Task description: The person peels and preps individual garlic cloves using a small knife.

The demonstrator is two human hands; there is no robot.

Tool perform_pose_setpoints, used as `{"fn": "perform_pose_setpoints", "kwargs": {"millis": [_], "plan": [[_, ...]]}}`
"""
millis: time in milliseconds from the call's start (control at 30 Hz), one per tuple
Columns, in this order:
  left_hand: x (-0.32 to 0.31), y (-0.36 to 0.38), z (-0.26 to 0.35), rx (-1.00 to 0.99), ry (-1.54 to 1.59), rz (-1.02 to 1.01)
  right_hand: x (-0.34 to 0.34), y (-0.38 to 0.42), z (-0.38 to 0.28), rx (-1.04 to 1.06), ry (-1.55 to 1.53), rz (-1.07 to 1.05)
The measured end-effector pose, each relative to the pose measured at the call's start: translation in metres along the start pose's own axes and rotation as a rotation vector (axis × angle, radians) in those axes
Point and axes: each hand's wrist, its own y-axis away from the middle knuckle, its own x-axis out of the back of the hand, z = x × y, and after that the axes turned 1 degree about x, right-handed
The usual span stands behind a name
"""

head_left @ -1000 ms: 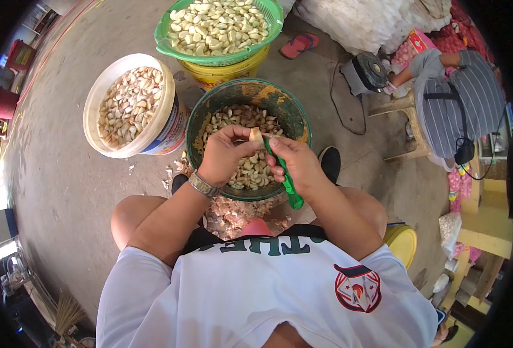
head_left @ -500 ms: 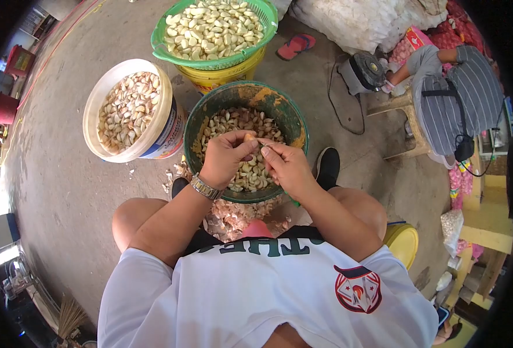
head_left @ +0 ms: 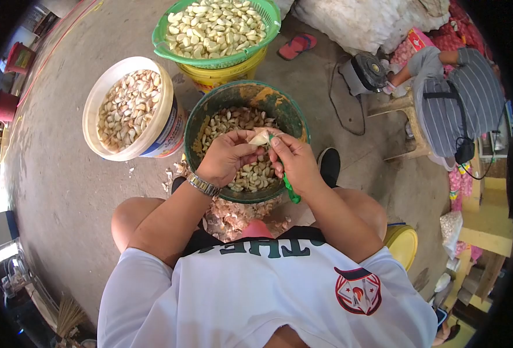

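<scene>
My left hand [head_left: 226, 158], with a metal watch at the wrist, pinches a garlic clove [head_left: 259, 138] whose skin looks partly loose. Fingers closed, my right hand [head_left: 297, 161] grips a small green-handled knife [head_left: 292, 192] close against the clove; its blade is mostly hidden. Both hands are above a dark green tub [head_left: 294, 107] of garlic cloves [head_left: 250, 176]. Papery skins [head_left: 239, 216] lie heaped on the floor between my legs.
A white bucket [head_left: 94, 113] of unpeeled cloves stands at the left. Behind, a green basket [head_left: 160, 49] of peeled cloves rests on a yellow bucket [head_left: 227, 75]. Another person [head_left: 462, 87] sits at the right near a corded appliance [head_left: 363, 73]. A red slipper [head_left: 297, 46] lies beyond.
My right hand has turned and moved slightly right, bringing the knife's green handle into view. The clove between my fingers now shows more pale surface and loose skin.
</scene>
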Motion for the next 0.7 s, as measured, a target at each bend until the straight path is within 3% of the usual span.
{"fn": "perform_pose_setpoints", "kwargs": {"millis": [133, 200, 533, 633, 700], "plan": [[-0.001, -0.001, -0.001, -0.087, 0.033, 0.07, -0.002, 0.002, 0.0, -0.035, -0.06, -0.011], [-0.004, 0.001, 0.001, -0.101, 0.059, 0.111, -0.002, 0.004, 0.001, -0.01, 0.089, -0.053], [0.003, -0.002, -0.001, -0.011, 0.144, 0.034, 0.003, 0.0, 0.003, 0.076, 0.317, -0.069], [0.008, -0.003, -0.001, 0.027, 0.211, -0.049, 0.001, 0.005, -0.01, -0.185, -0.144, -0.096], [0.012, -0.005, -0.004, 0.032, 0.248, -0.042, 0.002, 0.005, -0.008, -0.23, -0.208, -0.087]]}}
